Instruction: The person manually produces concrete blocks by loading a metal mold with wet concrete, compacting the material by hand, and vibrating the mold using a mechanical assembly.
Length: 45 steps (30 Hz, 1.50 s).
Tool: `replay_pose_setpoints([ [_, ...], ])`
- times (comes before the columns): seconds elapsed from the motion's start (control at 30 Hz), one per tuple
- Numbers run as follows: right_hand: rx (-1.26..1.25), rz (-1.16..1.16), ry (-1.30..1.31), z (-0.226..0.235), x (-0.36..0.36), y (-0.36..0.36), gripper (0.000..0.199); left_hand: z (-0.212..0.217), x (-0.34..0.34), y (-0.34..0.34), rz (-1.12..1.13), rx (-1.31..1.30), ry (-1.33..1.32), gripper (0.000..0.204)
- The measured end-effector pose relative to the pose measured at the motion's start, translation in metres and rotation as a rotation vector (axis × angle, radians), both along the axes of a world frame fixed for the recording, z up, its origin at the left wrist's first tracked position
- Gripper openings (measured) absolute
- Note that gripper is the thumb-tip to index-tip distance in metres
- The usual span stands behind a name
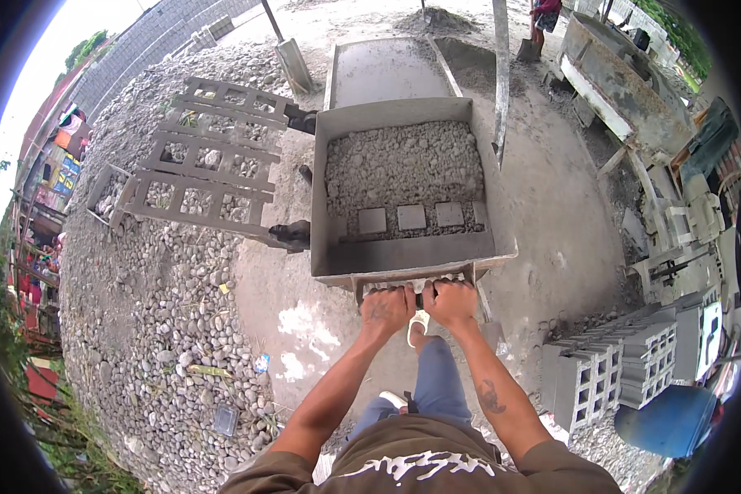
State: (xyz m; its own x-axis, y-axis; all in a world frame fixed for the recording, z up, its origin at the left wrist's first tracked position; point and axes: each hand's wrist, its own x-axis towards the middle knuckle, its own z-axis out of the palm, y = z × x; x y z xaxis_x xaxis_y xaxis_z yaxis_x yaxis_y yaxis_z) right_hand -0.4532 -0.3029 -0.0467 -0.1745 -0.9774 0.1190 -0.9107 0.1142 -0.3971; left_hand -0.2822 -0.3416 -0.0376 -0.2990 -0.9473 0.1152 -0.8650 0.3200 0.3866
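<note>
Both my hands are closed on a short horizontal handle (420,300) at the near side of a grey metal box (403,257). My left hand (389,306) wraps its left part, and my right hand (450,301) wraps its right part, close beside the other. Lumpy grey concrete mix (403,165) fills much of the open box. Three flat square plates (412,216) show in a row along the mix's near edge. Left of the box, a grey metal grid frame (210,179) with rectangular openings extends outward, joined to it by dark hinges (291,235).
Rounded stones (198,321) cover the ground at left. Stacked hollow concrete blocks (580,383) and a blue drum (667,421) stand at right. A slanting post (501,74) rises behind the box. A rusty tub (626,78) stands far right; another person (545,18) is near a shovel.
</note>
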Motion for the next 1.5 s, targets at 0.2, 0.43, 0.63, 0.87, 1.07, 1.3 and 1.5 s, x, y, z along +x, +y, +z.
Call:
replay_pose_setpoints([
  [0.2, 0.028, -0.018, 0.012, 0.01, -0.014, -0.073, 0.04, 0.004, -0.009, -0.054, -0.035, -0.037, 0.024, 0.045],
  [0.43, -0.289, -0.017, -0.004, -0.015, -0.017, -0.073, 0.027, -0.017, -0.015, -0.067, -0.094, -0.308, 0.12, 0.027],
  [0.63, -0.593, 0.045, 0.06, -0.019, -0.022, -0.152, 0.025, -0.032, -0.022, -0.141, -0.071, -0.492, 0.068, 0.033],
  [0.87, -0.729, -0.032, 0.061, -0.031, -0.076, -0.45, 0.024, -0.033, -0.093, -0.435, -0.016, -0.545, 0.135, 0.036],
  [1.07, -0.379, 0.015, 0.054, -0.042, -0.103, -0.519, 0.045, -0.018, -0.115, -0.505, 0.081, -0.089, -0.036, 0.057],
  [1.3, -0.078, 0.034, -0.044, -0.01, -0.076, -0.41, 0.05, 0.008, -0.08, -0.401, 0.028, 0.064, -0.135, 0.063],
  [1.5, -0.067, 0.012, -0.013, 0.011, -0.062, -0.281, 0.049, 0.012, -0.062, -0.28, -0.016, -0.032, -0.094, 0.06],
])
